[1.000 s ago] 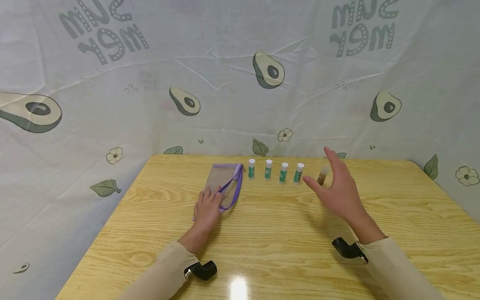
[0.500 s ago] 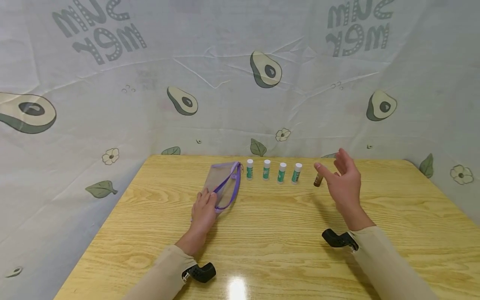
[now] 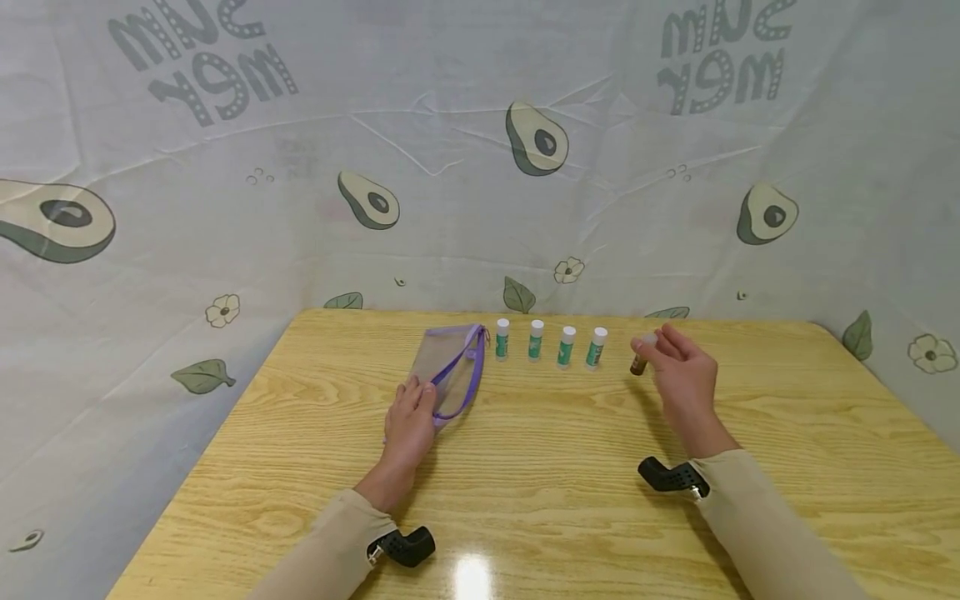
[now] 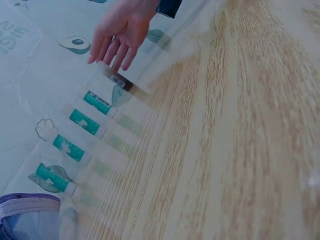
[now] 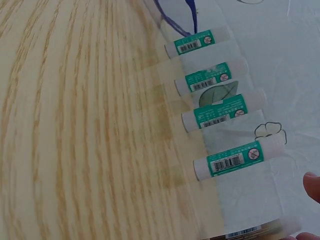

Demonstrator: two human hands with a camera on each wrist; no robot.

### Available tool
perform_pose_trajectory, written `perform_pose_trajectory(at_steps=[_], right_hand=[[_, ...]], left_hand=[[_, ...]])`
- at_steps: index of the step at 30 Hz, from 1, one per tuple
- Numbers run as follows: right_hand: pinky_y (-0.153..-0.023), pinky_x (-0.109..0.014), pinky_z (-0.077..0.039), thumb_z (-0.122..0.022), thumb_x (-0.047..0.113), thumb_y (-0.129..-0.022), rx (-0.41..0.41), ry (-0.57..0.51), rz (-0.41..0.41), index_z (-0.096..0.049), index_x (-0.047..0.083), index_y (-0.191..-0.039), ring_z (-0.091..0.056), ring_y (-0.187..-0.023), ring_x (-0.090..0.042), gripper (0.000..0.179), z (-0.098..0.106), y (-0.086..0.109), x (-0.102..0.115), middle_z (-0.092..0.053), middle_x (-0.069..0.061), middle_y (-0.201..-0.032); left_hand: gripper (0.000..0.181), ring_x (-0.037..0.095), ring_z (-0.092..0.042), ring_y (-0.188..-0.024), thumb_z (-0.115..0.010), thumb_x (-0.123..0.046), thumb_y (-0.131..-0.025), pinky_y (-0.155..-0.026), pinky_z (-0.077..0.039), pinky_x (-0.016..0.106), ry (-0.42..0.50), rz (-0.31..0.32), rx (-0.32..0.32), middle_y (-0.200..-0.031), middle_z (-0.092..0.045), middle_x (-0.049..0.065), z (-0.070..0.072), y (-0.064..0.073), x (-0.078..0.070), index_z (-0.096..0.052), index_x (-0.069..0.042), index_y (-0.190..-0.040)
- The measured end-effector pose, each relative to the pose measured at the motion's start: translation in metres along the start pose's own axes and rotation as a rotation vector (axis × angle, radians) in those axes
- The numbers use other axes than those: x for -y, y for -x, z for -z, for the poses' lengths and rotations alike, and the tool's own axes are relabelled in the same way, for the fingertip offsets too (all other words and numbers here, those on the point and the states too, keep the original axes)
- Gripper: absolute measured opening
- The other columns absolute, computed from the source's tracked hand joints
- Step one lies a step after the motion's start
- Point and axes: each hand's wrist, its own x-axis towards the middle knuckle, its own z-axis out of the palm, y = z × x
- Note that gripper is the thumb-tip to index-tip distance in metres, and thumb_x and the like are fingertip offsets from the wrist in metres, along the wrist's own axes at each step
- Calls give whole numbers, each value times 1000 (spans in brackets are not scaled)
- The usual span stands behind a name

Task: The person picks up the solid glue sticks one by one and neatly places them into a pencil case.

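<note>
My left hand (image 3: 409, 422) rests with fingers laid out on a flat mesh pouch (image 3: 437, 353) with purple trim and a purple strap, left of the middle. At the right, my right hand (image 3: 686, 375) is at a brown tube (image 3: 638, 365) with a pale cap, which stands upright. Its thumb and fingers are spread on either side of the cap; in the right wrist view the thumb (image 5: 312, 186) shows apart from the tube. Glue sticks (image 3: 566, 347) with green labels and white caps stand in a row between pouch and brown tube.
The wooden table (image 3: 525, 483) ends at the back against a pale cloth (image 3: 450, 250) printed with avocados and leaves. Each forearm carries a black wrist camera (image 3: 405, 546) at the sleeve cuff.
My right hand has swung in to the brown tube, its thumb and fingers drawing closer together around the cap. My left hand stays on the pouch.
</note>
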Motion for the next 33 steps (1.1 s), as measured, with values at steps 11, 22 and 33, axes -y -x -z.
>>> perform_pose_trajectory(at_steps=[11, 22, 33], right_hand=[[-108, -17, -50, -74, 22, -101, -34, 52, 2, -48, 14, -161, -55, -146, -14, 66, -2, -5, -10, -48, -11, -166], [-107, -20, -50, -74, 21, -101, -41, 95, -11, -57, 12, -154, -63, -110, 6, 57, 0, -8, -13, -62, -7, -153], [-109, -21, -52, -72, 20, -102, -39, 100, 2, -58, 8, -153, -63, -99, 11, 54, 2, -14, -20, -59, -11, -155]], left_hand=[[50, 52, -36, -154, -39, -31, -113, -122, -20, 75, -166, -43, -149, -165, -46, 20, 1, 1, -2, -62, -4, -148], [50, 45, -38, -155, -39, -25, -114, -128, -30, 57, -27, -49, -125, -164, -45, 23, -2, -1, 1, -56, 6, -149], [52, 28, -66, -73, -34, -29, -117, -78, -56, 36, 22, -49, -22, -174, -33, 11, 1, -1, 6, -39, -9, -165]])
